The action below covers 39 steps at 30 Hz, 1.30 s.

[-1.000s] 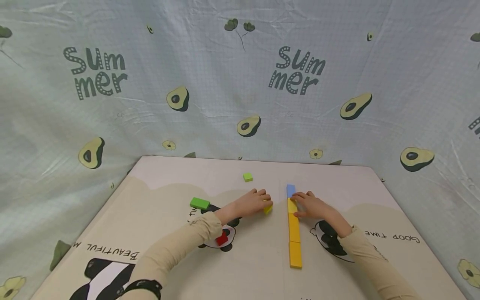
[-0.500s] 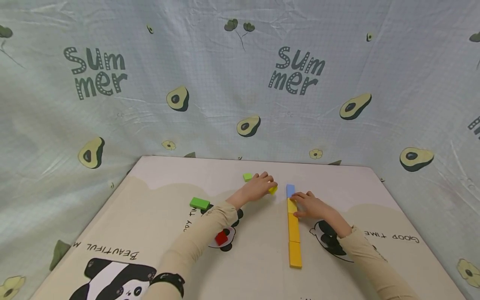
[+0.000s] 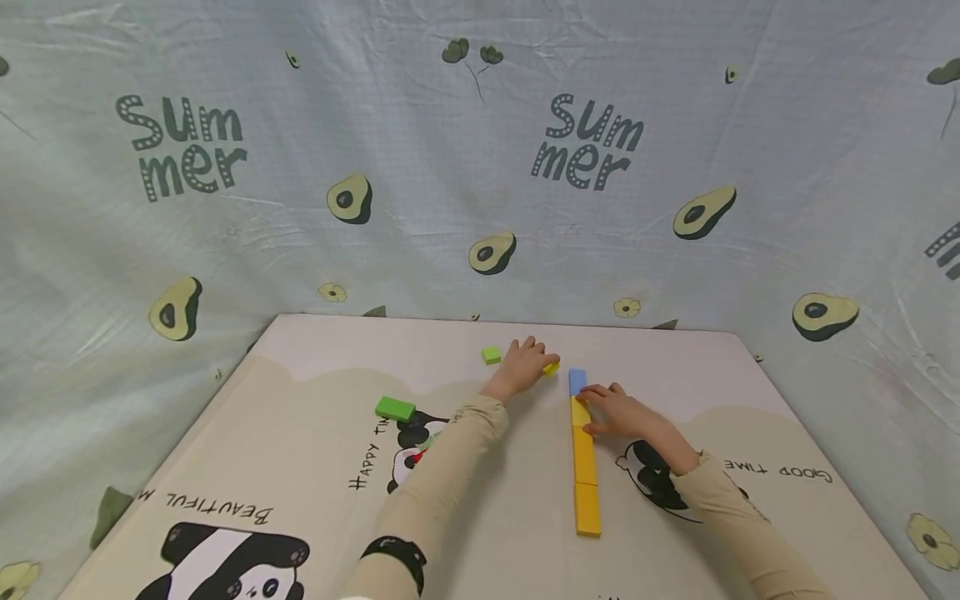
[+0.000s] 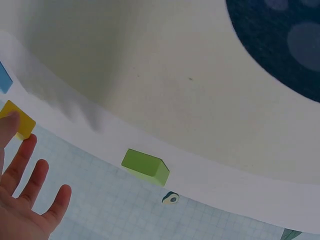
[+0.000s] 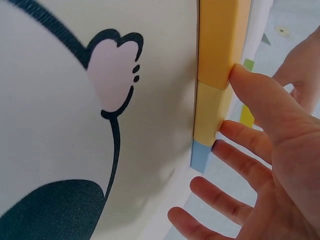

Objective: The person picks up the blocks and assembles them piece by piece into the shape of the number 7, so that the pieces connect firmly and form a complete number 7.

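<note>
My left hand point(image 3: 521, 368) pinches a small yellow block point(image 3: 552, 368) between thumb and fingers near the table's far side; in the left wrist view the other fingers spread away from it. To the right runs a straight end-to-end row: a blue block point(image 3: 577, 382) at the far end, a light yellow block point(image 3: 579, 412), then two longer orange-yellow blocks point(image 3: 584, 457). My right hand point(image 3: 621, 413) rests at the row's right side, its fingers loosely extended. In the right wrist view its thumb touches near the orange-yellow and light yellow joint, its index finger close to the blue block.
A small light green block point(image 3: 491, 356) lies left of the left hand. Nearer is a longer green block point(image 3: 395, 408). The left sleeve mostly covers a red block point(image 3: 420, 455). A patterned cloth point(image 3: 420, 167) hangs behind the panda-printed table point(image 3: 517, 517).
My left hand has carried the yellow block away from me and slightly right, toward the row's blue end. The left sleeve now covers most of the red block. My right hand has stayed put.
</note>
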Available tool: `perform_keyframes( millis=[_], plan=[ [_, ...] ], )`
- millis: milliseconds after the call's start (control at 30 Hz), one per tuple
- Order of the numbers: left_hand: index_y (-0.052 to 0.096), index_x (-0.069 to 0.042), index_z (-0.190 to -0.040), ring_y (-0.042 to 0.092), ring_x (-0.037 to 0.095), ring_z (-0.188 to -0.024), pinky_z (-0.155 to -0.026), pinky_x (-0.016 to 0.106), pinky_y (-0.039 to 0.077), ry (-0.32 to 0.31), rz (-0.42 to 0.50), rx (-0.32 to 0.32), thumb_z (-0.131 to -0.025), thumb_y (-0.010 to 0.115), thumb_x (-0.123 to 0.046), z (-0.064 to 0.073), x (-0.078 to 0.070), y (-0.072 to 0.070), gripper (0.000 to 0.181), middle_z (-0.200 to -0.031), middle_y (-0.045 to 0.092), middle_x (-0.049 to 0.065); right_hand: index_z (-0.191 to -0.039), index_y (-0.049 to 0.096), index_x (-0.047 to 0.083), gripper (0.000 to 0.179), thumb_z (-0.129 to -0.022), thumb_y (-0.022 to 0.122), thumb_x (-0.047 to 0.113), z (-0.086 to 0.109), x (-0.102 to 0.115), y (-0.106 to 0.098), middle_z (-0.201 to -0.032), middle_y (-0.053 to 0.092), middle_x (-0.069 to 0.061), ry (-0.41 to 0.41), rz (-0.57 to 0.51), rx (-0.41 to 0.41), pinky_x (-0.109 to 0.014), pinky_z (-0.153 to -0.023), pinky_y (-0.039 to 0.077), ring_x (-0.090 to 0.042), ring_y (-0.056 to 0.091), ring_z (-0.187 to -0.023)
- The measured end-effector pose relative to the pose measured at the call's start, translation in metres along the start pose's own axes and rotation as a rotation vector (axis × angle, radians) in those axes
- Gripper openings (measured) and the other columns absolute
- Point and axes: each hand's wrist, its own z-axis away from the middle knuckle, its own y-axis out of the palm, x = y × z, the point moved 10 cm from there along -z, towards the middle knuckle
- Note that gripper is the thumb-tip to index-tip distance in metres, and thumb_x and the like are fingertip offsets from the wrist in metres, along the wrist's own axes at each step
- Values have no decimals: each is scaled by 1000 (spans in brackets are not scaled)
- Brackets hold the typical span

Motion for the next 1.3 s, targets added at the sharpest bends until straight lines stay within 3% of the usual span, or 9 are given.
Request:
perform_keyframes(
  millis=[167, 367, 600, 833, 967, 1100, 1300],
  plan=[
    [55, -31, -118, 47, 20, -110, -93, 42, 40, -18, -1, 54, -91, 50, -19, -4, -4, 8, 31, -114, 59, 0, -120, 51, 4, 50, -79, 66, 29, 0, 1, -1, -127, 48, -16, 6, 0, 3, -45, -83, 45, -33, 44, -100],
    [55, -33, -119, 48, 20, -112, -93, 42, 40, -2, -57, 66, -92, 46, -18, -3, -10, 17, 32, -116, 59, -2, -120, 51, 3, 50, -79, 66, 29, -1, 1, -1, -126, 48, -16, -5, 1, 3, -45, -82, 45, -33, 44, -98],
    [54, -31, -120, 48, 20, -111, -94, 42, 40, 14, -51, 59, -91, 49, -20, 0, -13, 19, 31, -116, 58, -1, -119, 51, 4, 50, -79, 66, 29, -3, -1, 3, -126, 48, -16, -4, 7, 1, -44, -81, 45, -33, 44, -98],
    [54, -27, -120, 47, 16, -108, -89, 36, 42, 120, -109, 40, -88, 54, -28, 8, -13, 15, 32, -115, 57, -4, -120, 51, 4, 50, -79, 65, 30, -2, -1, 4, -127, 48, -16, 4, 13, 11, -44, -81, 45, -33, 44, -99],
    [58, -25, -117, 46, 16, -106, -87, 37, 42, 183, -88, 18, -87, 56, -27, 20, -10, 9, 29, -117, 57, -5, -120, 51, 5, 50, -79, 66, 29, -2, -1, 3, -127, 47, -15, 17, 14, 14, -46, -82, 45, -33, 44, -100],
    [57, -25, -120, 47, 17, -106, -85, 38, 43, 239, -70, 39, -88, 55, -26, 32, -10, 10, 32, -123, 55, -4, -120, 50, 5, 50, -80, 65, 30, -2, -1, 4, -128, 46, -15, 22, 14, 22, -46, -84, 45, -33, 44, -101],
    [48, -27, -128, 44, 22, -114, -91, 45, 41, 239, -64, 89, -90, 51, -27, 41, -8, 16, 38, -131, 49, -3, -120, 51, 4, 50, -79, 65, 29, -2, 1, 2, -127, 47, -16, 2, 25, 7, -46, -82, 45, -32, 45, -99]
  ],
)
